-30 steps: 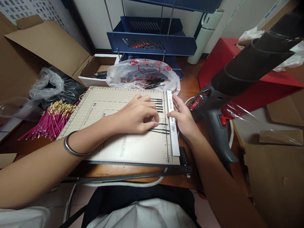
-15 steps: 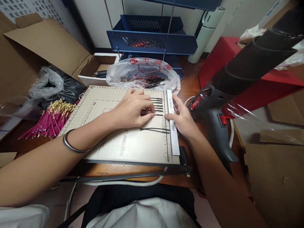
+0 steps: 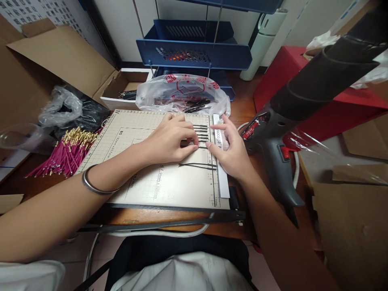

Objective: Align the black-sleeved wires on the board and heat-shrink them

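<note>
A cream paper cutter board (image 3: 182, 188) printed with a grid lies before me. Across its right part runs a row of short black wires (image 3: 200, 130). My left hand (image 3: 174, 139) rests over their left ends, thumb and forefinger pinched on a black wire (image 3: 202, 147). My right hand (image 3: 232, 151) is at the white strip (image 3: 224, 188) along the board's right side. Its thumb points at the right end of that wire, with the forefinger stretched out farther up, apart from the thumb. Nearer me, a separate pair of black wires (image 3: 197, 165) lies on the board.
Magenta wires with gold ends (image 3: 75, 145) are heaped on the left, near an open cardboard box (image 3: 63, 56). A clear bag (image 3: 182, 87) with black wires sits behind the board, under a blue rack (image 3: 194, 54). A grey heat gun (image 3: 273, 137) stands close on the right.
My right hand has shifted slightly left over the white strip, its thumb coming closer to the wire ends and its forefinger reaching toward the row. The left hand has barely moved.
</note>
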